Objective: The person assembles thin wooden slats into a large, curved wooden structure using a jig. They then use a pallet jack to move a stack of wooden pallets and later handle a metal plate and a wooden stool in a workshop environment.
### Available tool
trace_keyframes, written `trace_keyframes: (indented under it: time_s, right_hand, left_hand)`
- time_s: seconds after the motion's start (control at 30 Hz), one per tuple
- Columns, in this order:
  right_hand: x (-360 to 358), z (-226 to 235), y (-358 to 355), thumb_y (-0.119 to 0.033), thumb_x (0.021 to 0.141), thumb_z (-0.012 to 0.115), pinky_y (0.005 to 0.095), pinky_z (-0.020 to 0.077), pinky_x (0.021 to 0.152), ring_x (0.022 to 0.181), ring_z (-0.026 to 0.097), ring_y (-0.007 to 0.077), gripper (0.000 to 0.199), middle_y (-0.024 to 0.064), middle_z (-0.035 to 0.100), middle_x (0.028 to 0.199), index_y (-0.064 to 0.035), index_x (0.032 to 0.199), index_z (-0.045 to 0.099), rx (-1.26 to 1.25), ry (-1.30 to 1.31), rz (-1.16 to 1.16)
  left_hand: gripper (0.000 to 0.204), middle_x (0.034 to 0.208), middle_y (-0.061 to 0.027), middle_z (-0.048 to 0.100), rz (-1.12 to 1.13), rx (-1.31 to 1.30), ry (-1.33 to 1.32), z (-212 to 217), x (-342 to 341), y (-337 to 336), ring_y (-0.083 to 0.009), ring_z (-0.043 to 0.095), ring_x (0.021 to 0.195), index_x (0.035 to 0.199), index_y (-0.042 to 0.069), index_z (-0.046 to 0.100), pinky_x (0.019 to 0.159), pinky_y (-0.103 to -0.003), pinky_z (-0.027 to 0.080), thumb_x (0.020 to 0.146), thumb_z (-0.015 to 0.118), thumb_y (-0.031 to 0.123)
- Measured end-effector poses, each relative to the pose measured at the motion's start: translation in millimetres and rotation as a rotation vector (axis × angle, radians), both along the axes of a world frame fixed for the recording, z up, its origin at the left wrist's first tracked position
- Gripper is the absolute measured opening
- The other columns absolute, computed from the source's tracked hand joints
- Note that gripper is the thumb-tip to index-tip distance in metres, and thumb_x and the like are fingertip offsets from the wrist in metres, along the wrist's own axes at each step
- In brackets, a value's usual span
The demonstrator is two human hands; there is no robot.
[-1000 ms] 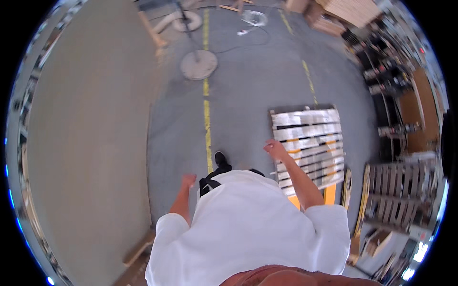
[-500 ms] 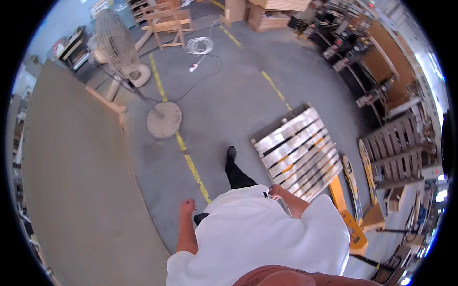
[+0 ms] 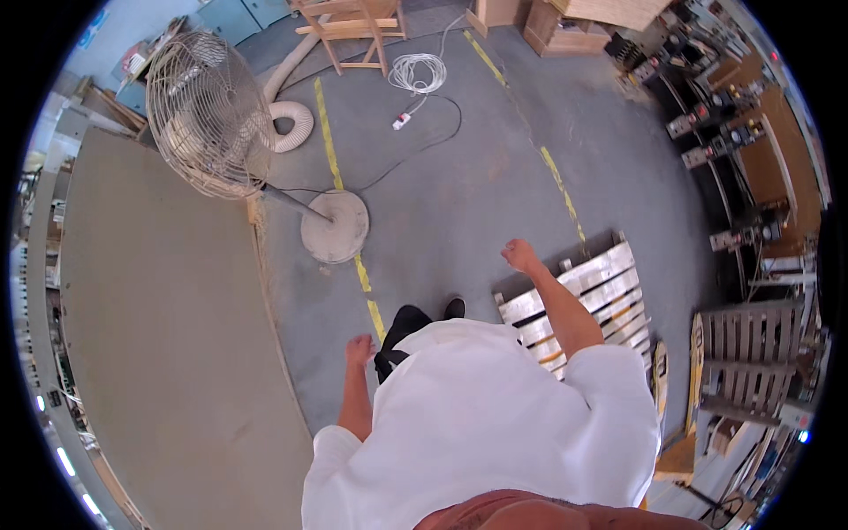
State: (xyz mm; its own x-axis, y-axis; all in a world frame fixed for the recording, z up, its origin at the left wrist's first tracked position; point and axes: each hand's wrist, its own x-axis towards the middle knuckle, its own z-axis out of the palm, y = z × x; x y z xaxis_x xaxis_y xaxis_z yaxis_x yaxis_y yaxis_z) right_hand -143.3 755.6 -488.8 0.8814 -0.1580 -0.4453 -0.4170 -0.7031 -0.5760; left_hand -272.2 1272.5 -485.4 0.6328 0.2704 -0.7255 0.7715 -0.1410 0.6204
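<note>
My left hand (image 3: 359, 347) hangs beside my left hip, its fingers slightly apart and nothing visible in it. It is nearest to the black cloth at my waist and the yellow floor line (image 3: 375, 320). My right hand (image 3: 518, 254) is swung forward over the grey floor, the fingers curled in with nothing showing in them. Beneath and beside my right forearm lies a wooden pallet (image 3: 609, 269) with pale slats. Neither hand touches anything I can see. One dark shoe (image 3: 455, 307) shows ahead of my white shirt.
A pedestal fan (image 3: 208, 119) on a round base (image 3: 335, 226) stands ahead on the left. A large flat board (image 3: 168, 309) runs along my left side. Farther off are a wooden chair (image 3: 353, 34) and coiled white cable (image 3: 418, 73). Dark machinery (image 3: 733, 146) lines the right.
My right hand has swung forward from my waist, and my left hand's fingers have loosened. The fan and cable sit nearer, the pallet lower in view; my feet have shifted.
</note>
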Motion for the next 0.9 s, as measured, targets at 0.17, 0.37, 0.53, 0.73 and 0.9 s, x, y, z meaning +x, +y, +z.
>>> trace_keyframes:
  time_s: [0.17, 0.37, 0.53, 0.73, 0.9]
  right_hand:
    - [49.9, 5.2, -22.0, -0.027, 0.08, 0.06, 0.0388, 0.0509, 0.064, 0.063, 0.064, 0.0294, 0.027, 0.0133, 0.065, 0.063, -0.0013, 0.084, 0.066, 0.132, -0.076, -0.003]
    - [18.4, -54.6, -55.6, -0.029, 0.081, 0.058, 0.0423, 0.0504, 0.064, 0.065, 0.063, 0.0327, 0.029, 0.0208, 0.064, 0.071, -0.0012, 0.078, 0.066, -0.135, 0.125, -0.031]
    - [45.7, -10.0, -63.0, -0.003, 0.078, 0.065, 0.0372, 0.0518, 0.043, 0.055, 0.06, 0.0245, 0.03, 0.0124, 0.062, 0.078, -0.0047, 0.107, 0.056, 0.359, 0.555, -0.854]
    - [153.9, 13.5, -75.5, -0.014, 0.077, 0.064, 0.038, 0.0534, 0.052, 0.061, 0.066, 0.0267, 0.013, 0.012, 0.066, 0.071, -0.0015, 0.079, 0.068, 0.193, 0.172, -0.598]
    - [244.2, -34.4, -145.6, -0.019, 0.076, 0.065, 0.0378, 0.0531, 0.056, 0.063, 0.067, 0.0264, 0.016, 0.0136, 0.067, 0.074, -0.0041, 0.08, 0.069, 0.183, 0.224, -0.484]
  left_hand:
    - [0.024, 0.071, -0.0073, 0.061, -0.024, -0.04, 0.039, 10.7, 150.4, -60.0, -0.0152, 0.06, 0.062, 0.088, 0.002, 0.067, 0.054, -0.029, 0.051, 0.081, 0.062, 0.025]
    - [0.018, 0.077, -0.0136, 0.067, -0.349, 0.154, 0.285, -26.2, 306.9, -85.3, -0.0272, 0.066, 0.07, 0.076, 0.004, 0.066, 0.056, -0.039, 0.052, 0.078, 0.055, 0.018]
    - [0.023, 0.082, -0.017, 0.068, -1.612, 0.718, -0.376, -77.2, 468.7, -97.1, -0.0338, 0.067, 0.082, 0.075, 0.005, 0.069, 0.068, -0.048, 0.052, 0.078, 0.051, 0.019]
    - [0.036, 0.086, -0.0228, 0.066, -0.876, 0.442, -0.432, -13.8, 680.6, -216.0, -0.0417, 0.063, 0.085, 0.08, -0.001, 0.067, 0.074, -0.048, 0.05, 0.08, 0.054, 0.033]
    - [0.035, 0.084, -0.0221, 0.067, -0.741, 0.316, -0.431, 15.5, 777.8, -309.8, -0.0395, 0.065, 0.082, 0.087, 0.0, 0.068, 0.074, -0.043, 0.05, 0.082, 0.054, 0.031]
